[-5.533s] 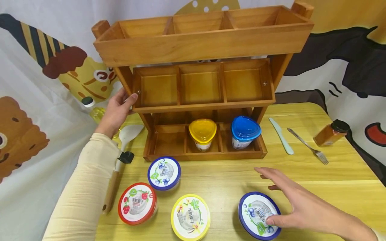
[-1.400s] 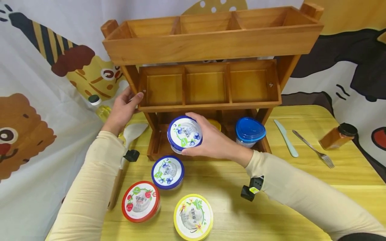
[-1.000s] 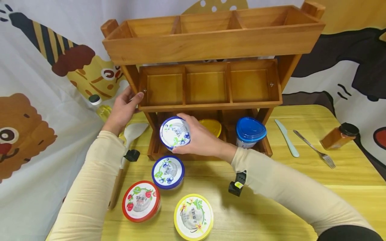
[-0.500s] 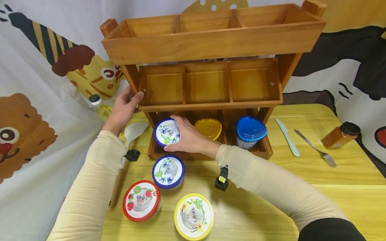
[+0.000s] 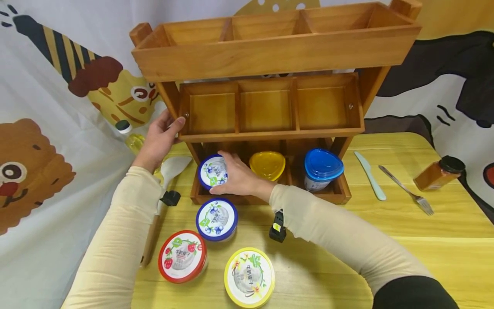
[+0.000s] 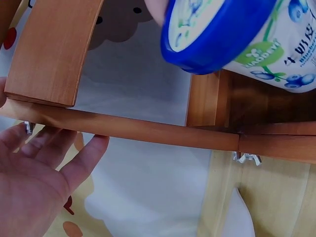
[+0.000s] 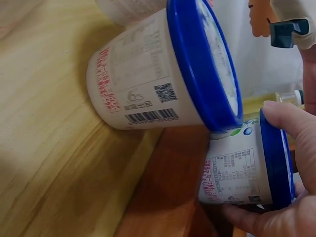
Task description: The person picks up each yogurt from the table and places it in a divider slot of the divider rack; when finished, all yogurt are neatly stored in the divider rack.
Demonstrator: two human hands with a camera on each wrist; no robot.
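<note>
My right hand grips a blue-rimmed blueberry tub by its lid, at the bottom-left compartment of a three-tier wooden rack. In the right wrist view the thumb and fingers clasp that tub's lid, and the tub stands roughly upright behind the rack's front board. My left hand holds the rack's left side post, thumb in front and fingers behind it. A second blueberry tub sits on the table just before the rack. A yellow-lidded cup and a blue-lidded cup occupy the other bottom compartments.
A red-rimmed strawberry tub and a yellow-rimmed tub stand at the front. At left are a spatula and an oil bottle. A knife, fork and brown jar lie right.
My right hand has carried the blueberry tub from the table's front right to the rack's bottom-left compartment, moving left and then down. The left hand stays on the post.
</note>
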